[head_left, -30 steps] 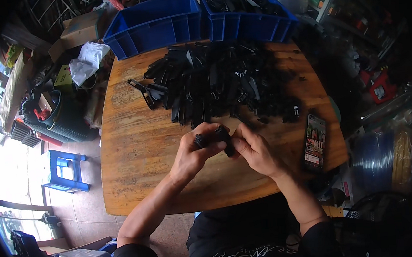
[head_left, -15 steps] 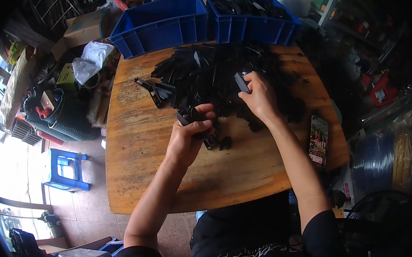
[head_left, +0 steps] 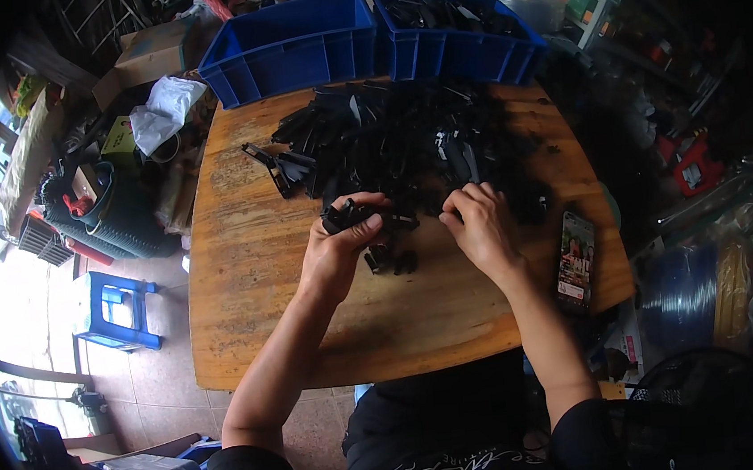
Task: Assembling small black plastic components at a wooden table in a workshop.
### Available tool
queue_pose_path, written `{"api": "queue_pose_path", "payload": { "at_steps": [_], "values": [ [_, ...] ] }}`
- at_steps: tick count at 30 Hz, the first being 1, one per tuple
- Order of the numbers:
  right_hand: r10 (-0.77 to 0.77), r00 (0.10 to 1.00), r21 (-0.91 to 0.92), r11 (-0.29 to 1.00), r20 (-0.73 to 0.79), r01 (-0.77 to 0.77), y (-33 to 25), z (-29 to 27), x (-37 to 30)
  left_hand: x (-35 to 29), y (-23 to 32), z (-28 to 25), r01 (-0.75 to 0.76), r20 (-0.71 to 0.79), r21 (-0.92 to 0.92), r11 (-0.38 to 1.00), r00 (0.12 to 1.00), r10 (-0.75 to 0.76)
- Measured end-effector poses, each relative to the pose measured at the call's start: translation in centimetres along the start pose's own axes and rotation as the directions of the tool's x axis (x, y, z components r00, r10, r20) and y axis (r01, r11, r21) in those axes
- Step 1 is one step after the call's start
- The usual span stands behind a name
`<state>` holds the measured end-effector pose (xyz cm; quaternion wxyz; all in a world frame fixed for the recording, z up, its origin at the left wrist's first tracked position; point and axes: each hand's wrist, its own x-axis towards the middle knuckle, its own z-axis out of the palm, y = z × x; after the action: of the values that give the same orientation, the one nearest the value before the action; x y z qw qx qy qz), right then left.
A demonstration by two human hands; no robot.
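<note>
My left hand (head_left: 338, 249) is closed around a black plastic part (head_left: 345, 216), its thumb pressed on top. Just beyond my left fingers, small dark pieces (head_left: 387, 256) lie on the wooden table (head_left: 255, 281). My right hand (head_left: 481, 226) hovers at the near edge of a black heap, fingers curled in and thumb against them. Whether something small sits in that pinch is hidden. Beyond it lies a greyish-black elongated piece (head_left: 462, 158) on the heap of black plastic parts (head_left: 354, 134).
Two blue crates stand at the table's far edge: the left crate (head_left: 290, 63) shows a bare inside, the right crate (head_left: 459, 58) holds black parts. A phone (head_left: 575, 264) lies at the right. A blue stool (head_left: 117, 310) stands on the floor at left.
My right hand has let go of the dark elongated piece, now on the heap, and drawn back toward me. My left hand stays in place, with its part turned somewhat.
</note>
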<state>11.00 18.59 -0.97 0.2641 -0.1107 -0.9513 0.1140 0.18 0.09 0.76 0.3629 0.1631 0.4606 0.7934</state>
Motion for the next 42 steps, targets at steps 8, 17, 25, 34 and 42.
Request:
{"api": "queue_pose_path", "payload": {
  "at_steps": [8,17,25,34,42],
  "values": [
    [-0.071,0.997,-0.005,0.997,-0.035,0.071,0.3,0.1,-0.5,0.5,-1.0,-0.8,-0.084,0.09,0.163,0.983,0.993,0.07],
    [-0.108,0.994,0.089,0.991,0.035,0.105,0.1,-0.2,-0.6,0.4,-1.1,-0.6,-0.05,0.111,0.182,0.982,0.993,0.03],
    [-0.024,0.999,0.621,0.783,-0.025,0.034,-3.6,-2.5,0.0,0.1,-1.1,-0.2,-0.076,0.102,0.266,0.961,0.994,0.05],
    [-0.099,0.989,0.577,0.804,-0.113,0.146,-4.0,-2.0,0.1,-0.2,-0.7,0.3,-0.105,0.083,0.305,0.947,0.993,0.083],
    [-0.095,0.995,0.571,0.818,0.03,0.061,-3.2,-2.5,-0.1,-0.7,-1.0,0.3,-0.118,0.066,0.271,0.955,0.992,0.104]
  ]
}}
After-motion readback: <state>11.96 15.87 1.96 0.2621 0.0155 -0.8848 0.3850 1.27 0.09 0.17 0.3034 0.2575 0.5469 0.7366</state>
